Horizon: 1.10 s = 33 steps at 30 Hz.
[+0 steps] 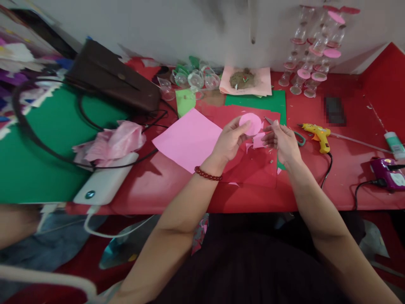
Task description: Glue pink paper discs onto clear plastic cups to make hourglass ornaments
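My left hand (pixel 228 138) pinches a round pink paper disc (pixel 252 123) between thumb and fingers, above the red sheet. Closed around a pair of scissors (pixel 300 138) is my right hand (pixel 284 141); a dark blade shows past its thumb and a green handle loop sticks out behind. The blade points toward the disc and is apart from it. Pink paper scraps (pixel 260 139) lie just below, near my right fingertips. A large pink sheet (pixel 190 139) rests left of my left hand, partly over the red sheet (pixel 249 171).
Right of my hands lies a yellow glue gun (pixel 320 136) with its cord. Stacked clear plastic cups (pixel 311 55) with discs stand behind. A brown bag (pixel 110 76), white power bank (pixel 106 181) and pink cloth-like bundle (pixel 114 141) occupy the left. A purple power strip (pixel 389 173) sits far right.
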Each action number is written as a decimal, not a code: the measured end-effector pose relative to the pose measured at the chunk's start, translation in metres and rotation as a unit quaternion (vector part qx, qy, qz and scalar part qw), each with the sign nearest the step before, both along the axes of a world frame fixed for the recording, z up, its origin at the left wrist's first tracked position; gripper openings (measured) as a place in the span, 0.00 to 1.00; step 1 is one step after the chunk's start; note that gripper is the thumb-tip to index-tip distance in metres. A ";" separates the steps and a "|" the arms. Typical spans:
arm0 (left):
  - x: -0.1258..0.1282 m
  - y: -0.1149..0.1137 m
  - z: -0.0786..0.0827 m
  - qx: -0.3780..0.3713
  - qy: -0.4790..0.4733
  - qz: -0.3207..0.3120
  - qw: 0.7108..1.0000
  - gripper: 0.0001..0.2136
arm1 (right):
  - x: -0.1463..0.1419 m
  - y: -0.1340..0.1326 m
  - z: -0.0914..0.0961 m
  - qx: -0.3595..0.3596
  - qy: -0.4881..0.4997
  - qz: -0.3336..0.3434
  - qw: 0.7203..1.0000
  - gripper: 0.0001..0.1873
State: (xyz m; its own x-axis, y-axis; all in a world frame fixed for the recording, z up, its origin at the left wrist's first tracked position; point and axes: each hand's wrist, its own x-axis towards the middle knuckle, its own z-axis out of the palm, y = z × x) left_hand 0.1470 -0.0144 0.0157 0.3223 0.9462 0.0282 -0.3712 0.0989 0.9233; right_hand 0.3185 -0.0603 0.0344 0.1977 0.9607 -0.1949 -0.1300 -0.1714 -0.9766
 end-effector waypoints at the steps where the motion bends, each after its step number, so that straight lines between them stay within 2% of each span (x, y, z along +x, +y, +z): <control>1: 0.000 0.000 -0.001 0.020 0.005 0.008 1.000 0.21 | -0.001 0.000 0.001 -0.020 0.010 0.016 1.000 0.33; 5: 0.000 -0.003 -0.001 0.149 0.051 0.032 0.987 0.20 | -0.003 0.000 0.001 -0.084 0.070 0.103 0.989 0.32; 8: -0.003 -0.008 0.004 0.224 0.103 0.018 0.969 0.16 | -0.003 0.001 -0.001 -0.064 0.104 0.122 0.985 0.24; 10: -0.006 -0.011 0.007 0.237 0.107 -0.007 0.965 0.19 | -0.002 0.001 -0.003 -0.032 0.110 0.114 0.987 0.18; 14: -0.007 -0.010 0.008 0.215 0.038 -0.049 0.975 0.26 | -0.002 0.000 -0.009 0.055 0.074 0.084 0.992 0.16; 18: -0.003 -0.006 0.005 0.161 0.020 -0.030 0.986 0.29 | -0.006 -0.001 -0.014 0.114 0.006 0.069 0.991 0.17; 21: -0.002 -0.004 0.001 0.112 0.017 -0.023 0.993 0.32 | -0.007 -0.001 -0.017 0.142 -0.030 0.053 0.988 0.14; 26: -0.006 0.000 0.000 0.042 -0.016 -0.057 0.997 0.33 | -0.007 -0.001 -0.015 0.145 -0.069 0.044 0.986 0.13; 33: -0.004 -0.002 0.002 0.042 -0.019 -0.049 0.998 0.26 | -0.009 -0.003 -0.010 0.142 -0.060 0.049 0.987 0.19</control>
